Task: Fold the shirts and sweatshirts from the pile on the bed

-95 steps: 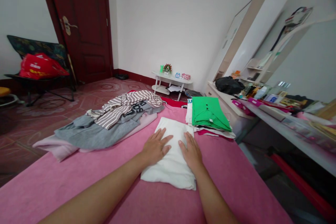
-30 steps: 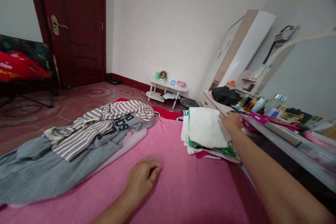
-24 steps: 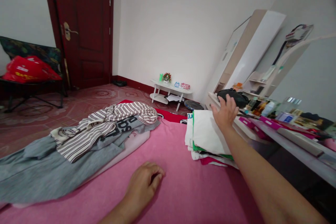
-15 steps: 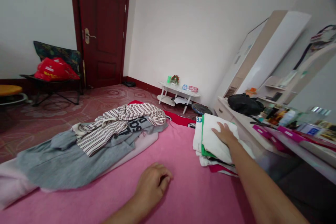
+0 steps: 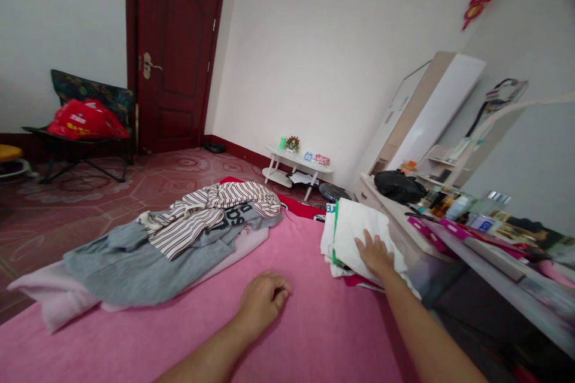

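Observation:
My right hand [image 5: 376, 254] rests flat, fingers spread, on a stack of folded clothes [image 5: 354, 224] at the right of the pink bedcover [image 5: 309, 311]. White cloth tops the stack, with green and dark red layers showing at its edges. Above the bedcover in the middle is my left hand [image 5: 264, 305], its fingers loosely curled in with nothing visible in them. To its left lie a striped garment [image 5: 188, 233], a grey garment with dark lettering [image 5: 130, 275] and a pale pink cloth [image 5: 58, 293] beneath them.
A dressing table [image 5: 381, 203] with a black bag [image 5: 399, 185] and several bottles borders the bed on the right. Beyond the bed stands a small white table [image 5: 299, 160]. A folding chair [image 5: 90, 90] holding a red bag [image 5: 87, 119] is near the door [image 5: 177, 60].
The view has turned a little to the right. My right hand has slid slightly nearer to me over the stack of clothes. My left hand stays curled above the bedcover.

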The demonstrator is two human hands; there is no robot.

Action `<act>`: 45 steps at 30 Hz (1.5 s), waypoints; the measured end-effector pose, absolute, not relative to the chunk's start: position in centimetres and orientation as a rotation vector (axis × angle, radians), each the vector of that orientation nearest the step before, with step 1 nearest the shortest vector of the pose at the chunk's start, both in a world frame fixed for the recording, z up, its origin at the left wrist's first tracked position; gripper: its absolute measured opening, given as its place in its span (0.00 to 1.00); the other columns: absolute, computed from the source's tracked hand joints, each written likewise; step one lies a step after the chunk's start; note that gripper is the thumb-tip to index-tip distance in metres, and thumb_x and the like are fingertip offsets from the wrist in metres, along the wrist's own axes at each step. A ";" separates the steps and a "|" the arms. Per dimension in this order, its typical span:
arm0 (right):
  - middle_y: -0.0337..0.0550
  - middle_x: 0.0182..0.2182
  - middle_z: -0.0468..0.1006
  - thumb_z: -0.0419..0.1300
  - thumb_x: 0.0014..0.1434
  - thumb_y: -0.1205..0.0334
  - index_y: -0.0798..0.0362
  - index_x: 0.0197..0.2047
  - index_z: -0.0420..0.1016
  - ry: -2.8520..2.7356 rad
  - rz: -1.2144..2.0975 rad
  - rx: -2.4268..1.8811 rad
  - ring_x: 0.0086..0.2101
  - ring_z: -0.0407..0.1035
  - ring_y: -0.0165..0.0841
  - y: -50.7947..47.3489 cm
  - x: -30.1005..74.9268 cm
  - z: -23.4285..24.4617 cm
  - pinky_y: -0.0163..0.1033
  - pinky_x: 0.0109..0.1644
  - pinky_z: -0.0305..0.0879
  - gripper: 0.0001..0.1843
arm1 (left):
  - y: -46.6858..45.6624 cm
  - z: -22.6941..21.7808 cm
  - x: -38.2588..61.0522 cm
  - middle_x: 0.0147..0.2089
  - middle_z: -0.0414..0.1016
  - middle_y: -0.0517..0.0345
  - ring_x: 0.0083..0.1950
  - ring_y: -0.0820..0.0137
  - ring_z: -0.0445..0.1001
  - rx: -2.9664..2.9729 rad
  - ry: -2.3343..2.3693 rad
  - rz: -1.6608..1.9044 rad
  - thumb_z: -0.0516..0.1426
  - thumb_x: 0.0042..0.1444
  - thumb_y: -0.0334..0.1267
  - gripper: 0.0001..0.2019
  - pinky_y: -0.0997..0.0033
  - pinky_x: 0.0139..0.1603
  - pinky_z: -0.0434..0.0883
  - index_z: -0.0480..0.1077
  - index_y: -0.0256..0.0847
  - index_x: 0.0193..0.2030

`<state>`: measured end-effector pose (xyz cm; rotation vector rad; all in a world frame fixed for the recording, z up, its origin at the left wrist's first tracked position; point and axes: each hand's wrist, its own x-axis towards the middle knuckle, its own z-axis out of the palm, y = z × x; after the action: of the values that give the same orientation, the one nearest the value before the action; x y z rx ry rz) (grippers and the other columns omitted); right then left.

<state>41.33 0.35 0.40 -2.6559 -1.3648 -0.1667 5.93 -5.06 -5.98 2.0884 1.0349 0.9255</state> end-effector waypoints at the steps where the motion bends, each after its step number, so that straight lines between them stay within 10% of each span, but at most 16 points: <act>1: 0.56 0.68 0.43 0.37 0.65 0.45 0.48 0.70 0.44 -1.339 -0.163 -2.672 0.66 0.40 0.50 -0.2 40.1 0.4 0.61 0.63 0.39 0.34 | -5.0 -6.0 5.9 0.37 0.78 0.60 0.42 0.67 0.72 2.091 1.034 0.928 0.53 0.53 0.31 0.11 0.72 0.44 0.64 0.77 0.43 0.34; 6: 0.57 0.68 0.42 0.53 0.58 0.54 0.52 0.66 0.56 -1.606 -0.104 -2.463 0.66 0.37 0.50 -2.9 30.7 -1.2 0.62 0.62 0.45 0.34 | -5.0 -6.2 5.9 0.37 0.79 0.58 0.41 0.67 0.73 2.068 1.025 0.954 0.53 0.52 0.32 0.10 0.72 0.43 0.65 0.77 0.42 0.34; 18: 0.49 0.62 0.62 0.47 0.60 0.64 0.52 0.59 0.69 -1.883 0.027 -1.959 0.63 0.52 0.43 -8.2 18.0 -7.6 0.56 0.65 0.45 0.24 | -4.3 -5.8 4.9 0.33 0.78 0.55 0.35 0.69 0.75 1.889 0.903 1.204 0.50 0.51 0.27 0.13 0.72 0.39 0.70 0.76 0.36 0.34; 26: 0.48 0.57 0.70 0.53 0.56 0.62 0.52 0.49 0.76 -1.817 0.153 -1.701 0.58 0.61 0.40 -7.7 19.9 -7.7 0.50 0.64 0.53 0.19 | 1.2 -1.5 -5.0 0.54 0.70 0.49 0.56 0.59 0.65 2.156 1.614 1.539 0.52 0.55 0.31 0.16 0.59 0.58 0.61 0.72 0.41 0.50; 41: 0.49 0.56 0.71 0.55 0.55 0.61 0.52 0.47 0.77 -1.787 0.223 -1.626 0.58 0.61 0.42 -8.0 20.0 -7.6 0.52 0.63 0.55 0.18 | 3.5 -2.5 -10.6 0.65 0.55 0.37 0.64 0.53 0.59 1.831 2.414 1.235 0.48 0.62 0.47 0.25 0.60 0.59 0.61 0.64 0.35 0.60; 45: 0.48 0.56 0.71 0.55 0.55 0.63 0.51 0.47 0.77 -1.783 0.229 -1.629 0.58 0.61 0.41 -8.1 19.8 -7.5 0.51 0.63 0.54 0.17 | 4.6 -2.4 -13.2 0.53 0.71 0.38 0.54 0.51 0.70 1.804 2.353 0.888 0.52 0.58 0.47 0.24 0.58 0.51 0.67 0.68 0.34 0.56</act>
<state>19.82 -8.14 -7.47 -1.6290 -1.7826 0.2289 -13.19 4.61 -2.44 1.8038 2.3532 0.8882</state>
